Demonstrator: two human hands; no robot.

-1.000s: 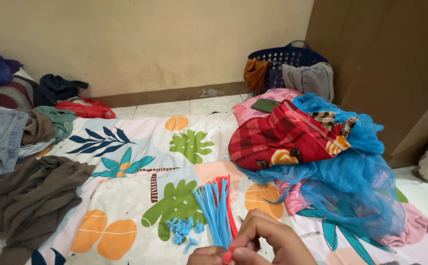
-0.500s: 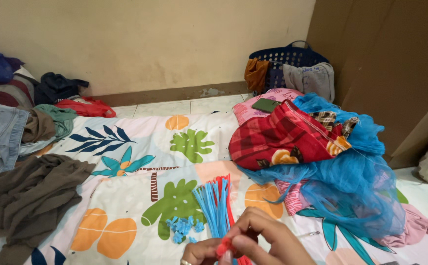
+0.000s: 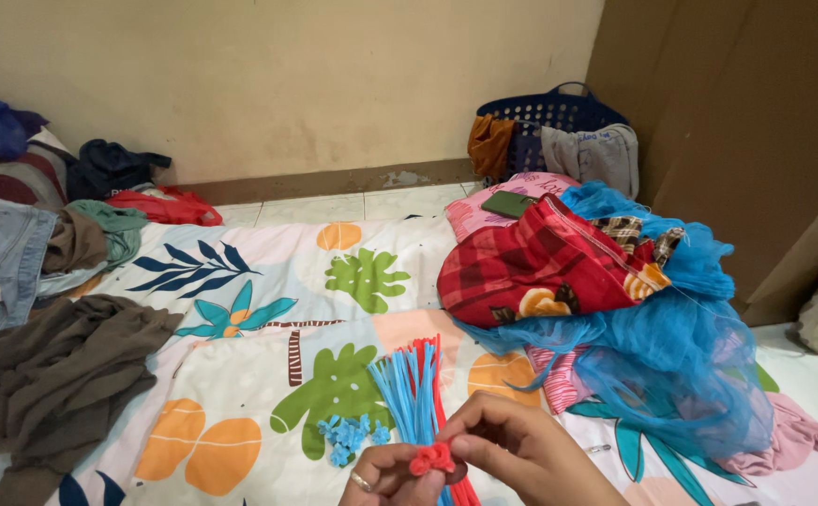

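Red pipe cleaner (image 3: 433,458), twisted into a small fuzzy knot, sits pinched between the fingertips of both hands at the bottom edge of the view. The left hand (image 3: 385,476), with a ring on one finger, closes on the knot from the left; the right hand (image 3: 512,448) curls over it from the right and above, its fingers gripping the same piece. Just behind the hands a bundle of blue pipe cleaners (image 3: 409,389) lies fanned on the bedsheet (image 3: 268,281), with a few red ones along its right side. Small blue twisted pieces (image 3: 348,436) rest on the sheet just left of the bundle. The sheet is white with printed leaves and orange shapes. To the right lies a heap of a red plaid cloth (image 3: 531,267) and blue netting (image 3: 671,356). A dark phone (image 3: 508,202) rests on a pink pillow behind that heap. Clothes (image 3: 43,365) are piled along the left, and a blue laundry basket (image 3: 549,112) stands by the wall.
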